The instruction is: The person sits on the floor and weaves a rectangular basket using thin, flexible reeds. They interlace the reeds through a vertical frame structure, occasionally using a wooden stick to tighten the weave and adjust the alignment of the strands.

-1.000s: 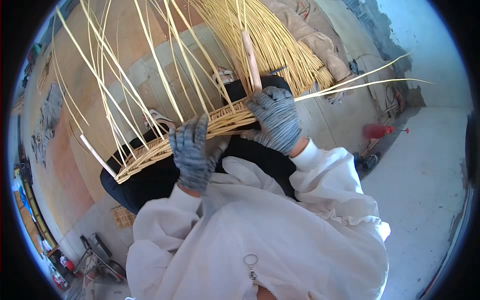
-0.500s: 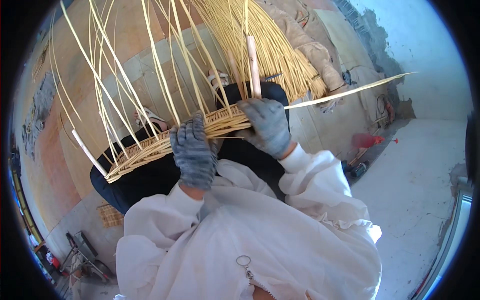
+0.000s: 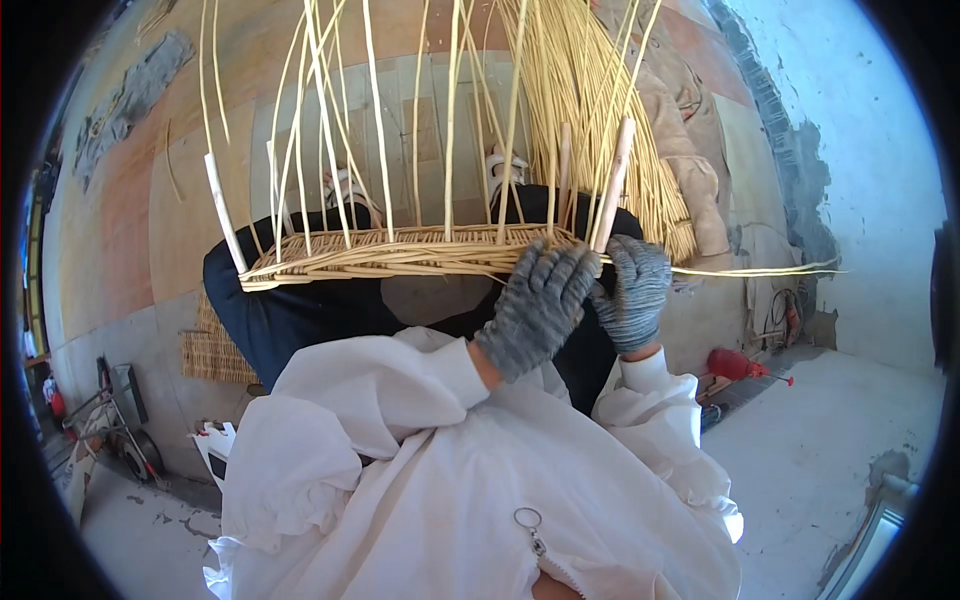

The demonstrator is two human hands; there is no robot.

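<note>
A partly woven wicker basket (image 3: 400, 258) lies across my dark-trousered lap, its thin upright willow rods rising away from me. Pale wooden posts stand at its corners, among them a right near post (image 3: 613, 185). My left hand (image 3: 540, 308), in a grey knitted glove, is closed over the woven near edge just left of that post. Beside it, my gloved right hand (image 3: 637, 293) is closed round the right corner, at the base of the post. Loose willow weavers (image 3: 745, 271) run out to the right from under its fingers. Both sets of fingertips are partly hidden.
A large bundle of willow rods (image 3: 590, 130) lies on the floor beyond my right knee, next to brown cloth (image 3: 690, 160). A red tool (image 3: 735, 364) is near the wall at right. At left are a woven piece (image 3: 215, 350) and a wheeled frame (image 3: 125, 440).
The basket has turned from slanting to nearly level in view. My left hand has slid right along its edge toward the corner, and my right hand has moved round the corner post.
</note>
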